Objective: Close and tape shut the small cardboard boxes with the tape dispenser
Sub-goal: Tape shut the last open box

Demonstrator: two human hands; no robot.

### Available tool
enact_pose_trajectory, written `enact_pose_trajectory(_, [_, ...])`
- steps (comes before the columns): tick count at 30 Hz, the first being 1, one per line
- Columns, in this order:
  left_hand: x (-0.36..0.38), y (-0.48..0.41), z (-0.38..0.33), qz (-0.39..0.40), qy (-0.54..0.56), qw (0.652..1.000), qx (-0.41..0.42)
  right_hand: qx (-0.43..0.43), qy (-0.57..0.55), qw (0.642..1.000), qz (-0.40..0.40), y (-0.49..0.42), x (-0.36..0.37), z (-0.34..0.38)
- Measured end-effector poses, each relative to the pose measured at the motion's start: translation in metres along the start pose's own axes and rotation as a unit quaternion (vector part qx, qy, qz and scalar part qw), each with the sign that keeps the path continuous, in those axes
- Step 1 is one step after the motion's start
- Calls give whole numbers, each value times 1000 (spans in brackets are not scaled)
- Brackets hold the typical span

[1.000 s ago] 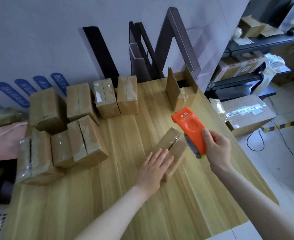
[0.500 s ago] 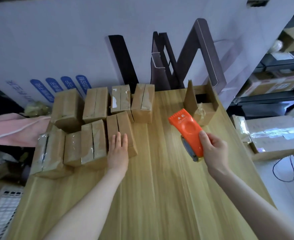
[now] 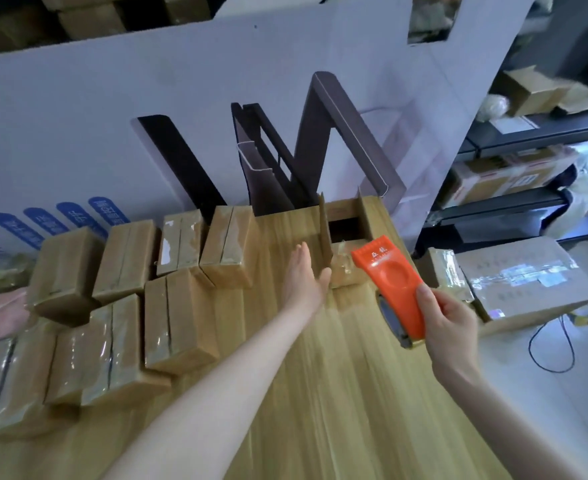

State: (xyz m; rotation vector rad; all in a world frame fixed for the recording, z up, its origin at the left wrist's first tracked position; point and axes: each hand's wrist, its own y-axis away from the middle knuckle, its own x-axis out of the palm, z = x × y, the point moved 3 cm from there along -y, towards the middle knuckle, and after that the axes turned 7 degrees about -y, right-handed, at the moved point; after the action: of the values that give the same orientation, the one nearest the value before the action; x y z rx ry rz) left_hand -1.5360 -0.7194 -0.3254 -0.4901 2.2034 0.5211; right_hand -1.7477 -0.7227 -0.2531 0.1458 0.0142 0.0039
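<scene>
An open small cardboard box (image 3: 343,230) stands at the far right of the wooden table (image 3: 337,393), its two flaps upright. My left hand (image 3: 304,277) is flat and empty, fingers together, right beside the box's left flap. My right hand (image 3: 450,322) grips the orange tape dispenser (image 3: 394,285) in the air just right of the box. Several taped brown boxes (image 3: 178,320) are grouped on the table's left half.
A white panel (image 3: 78,116) with dark strips leaning on it backs the table. Shelves (image 3: 528,133) with cartons stand at the right, and a large taped carton (image 3: 528,278) lies on the floor beside the table's right edge.
My left hand has left the taped box in the left group and reached right and forward to the open box. The dispenser has stayed in my right hand.
</scene>
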Motion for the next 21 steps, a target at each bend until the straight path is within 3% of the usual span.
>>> enact_pose_trajectory(5, [28,-51,-39,18,87,990,-112,1,-17,1000,-21,-25,-31,-2])
enact_pose_trajectory(8, [37,-66,-42,-2,67,988,-142,10,-24,999,-20,-33,-43,-2])
enact_pose_trajectory(13, [36,-64,-25,-50,-5,987,-156,13,-28,999,-17,-37,-53,-7])
enact_pose_trajectory(21, [1,9,41,16,-20,998,-64,19,-29,998,45,-7,-32,-13])
